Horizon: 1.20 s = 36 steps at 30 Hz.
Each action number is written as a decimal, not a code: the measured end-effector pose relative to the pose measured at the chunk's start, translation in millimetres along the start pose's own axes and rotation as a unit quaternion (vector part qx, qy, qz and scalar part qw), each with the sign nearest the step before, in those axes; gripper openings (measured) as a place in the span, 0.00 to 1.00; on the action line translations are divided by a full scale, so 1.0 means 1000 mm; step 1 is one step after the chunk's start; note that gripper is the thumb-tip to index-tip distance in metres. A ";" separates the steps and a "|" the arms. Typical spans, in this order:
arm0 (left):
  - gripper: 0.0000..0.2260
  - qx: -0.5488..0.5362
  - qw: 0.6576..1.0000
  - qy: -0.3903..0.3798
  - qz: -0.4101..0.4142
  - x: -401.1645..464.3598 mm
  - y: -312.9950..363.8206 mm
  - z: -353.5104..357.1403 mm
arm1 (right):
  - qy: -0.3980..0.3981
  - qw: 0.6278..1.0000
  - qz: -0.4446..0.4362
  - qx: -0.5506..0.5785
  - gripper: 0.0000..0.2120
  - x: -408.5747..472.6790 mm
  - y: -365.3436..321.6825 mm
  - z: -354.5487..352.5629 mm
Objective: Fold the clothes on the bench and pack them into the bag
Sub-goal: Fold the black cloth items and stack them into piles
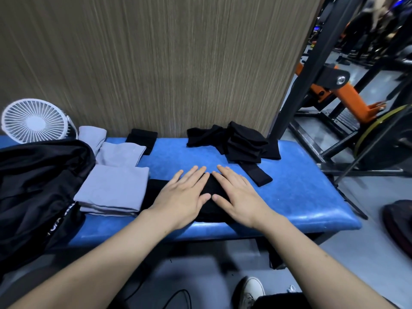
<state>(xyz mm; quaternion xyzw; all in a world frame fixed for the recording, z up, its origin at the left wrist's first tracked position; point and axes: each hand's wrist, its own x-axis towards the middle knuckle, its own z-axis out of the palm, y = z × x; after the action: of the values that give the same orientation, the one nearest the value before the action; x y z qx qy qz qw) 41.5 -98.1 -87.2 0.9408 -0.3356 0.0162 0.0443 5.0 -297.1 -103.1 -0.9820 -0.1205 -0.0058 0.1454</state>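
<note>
A folded black garment [209,204] lies on the blue bench [301,197] near its front edge. My left hand [182,195] and my right hand [236,192] press flat on top of it, fingers straight, side by side. To its left sits a folded grey garment [113,190], with two more grey pieces [120,152] behind it. A loose heap of black clothes [238,141] lies at the back right of the bench, one strip trailing forward. A small folded black piece [141,139] sits at the back. The black bag [38,188] slumps on the bench's left end.
A white fan [33,121] stands at the back left against the wood-grain wall [156,63]. Black and orange gym equipment [347,92] stands to the right of the bench. A dark bag [399,226] lies on the floor at right. A shoe [252,291] shows below.
</note>
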 end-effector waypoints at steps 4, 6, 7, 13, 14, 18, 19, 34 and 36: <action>0.40 0.025 1.000 -0.014 0.005 -0.003 -0.002 0.008 | -0.025 0.999 -0.008 -0.020 0.40 -0.005 -0.001 0.006; 0.39 0.024 1.000 -0.017 0.001 -0.003 -0.004 0.010 | -0.022 0.999 -0.009 -0.027 0.39 -0.005 0.002 0.009; 0.37 0.021 1.000 -0.023 -0.002 -0.003 -0.006 0.011 | -0.021 0.999 -0.009 -0.029 0.38 -0.004 0.003 0.009; 0.34 0.004 0.999 -0.050 -0.007 0.001 -0.010 0.013 | -0.019 0.999 -0.009 -0.030 0.38 -0.003 0.003 0.010; 0.32 0.001 0.999 -0.051 -0.008 0.001 -0.009 0.014 | -0.021 0.999 -0.006 -0.024 0.38 -0.002 0.003 0.010; 0.28 -0.026 0.999 -0.017 -0.014 0.000 -0.007 0.014 | -0.050 0.998 0.023 0.030 0.42 0.003 0.002 0.006; 0.28 -0.028 0.999 0.000 -0.015 0.000 -0.006 0.014 | -0.060 0.997 0.031 0.046 0.43 0.005 0.001 0.002; 0.09 -0.152 0.961 0.107 -0.206 0.014 -0.090 -0.064 | 0.037 0.964 0.069 0.253 0.10 0.092 -0.039 -0.032; 0.07 -0.114 0.961 0.050 -0.245 0.020 -0.129 -0.073 | 0.034 0.959 0.070 0.273 0.09 0.111 -0.053 -0.026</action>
<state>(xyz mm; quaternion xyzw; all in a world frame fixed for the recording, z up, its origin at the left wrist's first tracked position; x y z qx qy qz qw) 138.6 -4.1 -23.1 0.9809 -0.0916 0.0137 0.1712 100.5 -229.4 -57.7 -0.9101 -0.0437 0.0045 0.4121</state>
